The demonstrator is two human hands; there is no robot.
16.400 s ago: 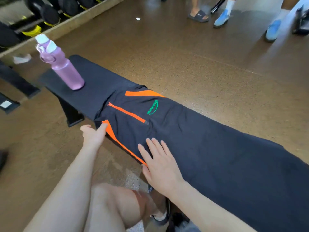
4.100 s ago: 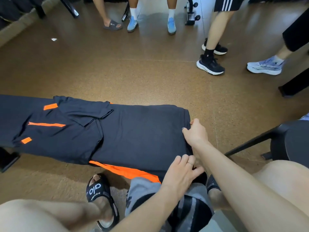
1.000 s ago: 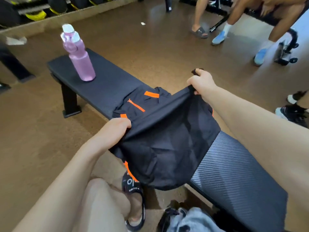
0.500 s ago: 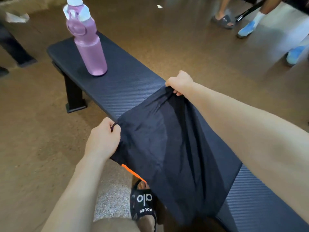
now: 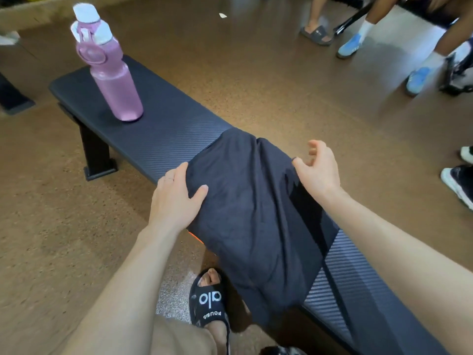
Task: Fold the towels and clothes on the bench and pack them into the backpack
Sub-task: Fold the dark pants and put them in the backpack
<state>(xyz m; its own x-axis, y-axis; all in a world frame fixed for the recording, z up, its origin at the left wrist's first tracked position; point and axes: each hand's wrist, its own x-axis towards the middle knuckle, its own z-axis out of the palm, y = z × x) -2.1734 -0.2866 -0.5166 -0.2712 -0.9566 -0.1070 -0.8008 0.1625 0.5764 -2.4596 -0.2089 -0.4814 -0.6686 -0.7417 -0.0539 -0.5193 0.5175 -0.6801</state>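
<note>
A dark navy pair of pants (image 5: 250, 206) with orange trim lies folded across the black bench (image 5: 166, 126), its near part drooping over the front edge. My left hand (image 5: 176, 198) rests on the fold's left edge, thumb on top of the cloth and fingers at its side. My right hand (image 5: 317, 170) hovers at the fold's far right edge with fingers apart and curled, holding nothing. A sliver of the orange stripe (image 5: 195, 238) shows under the fold. A small dark part of a bag (image 5: 281, 351) peeks in at the bottom edge.
A pink water bottle (image 5: 112, 78) stands upright on the bench's far left end. My sandalled foot (image 5: 210, 301) is on the floor under the bench's front edge. Other people's feet and shoes (image 5: 350, 44) stand on the brown floor at the upper right.
Both hands have brought the lifted pants down onto the bench. My right hand has let go of the far edge, and my left hand now lies flat on the near-left edge.
</note>
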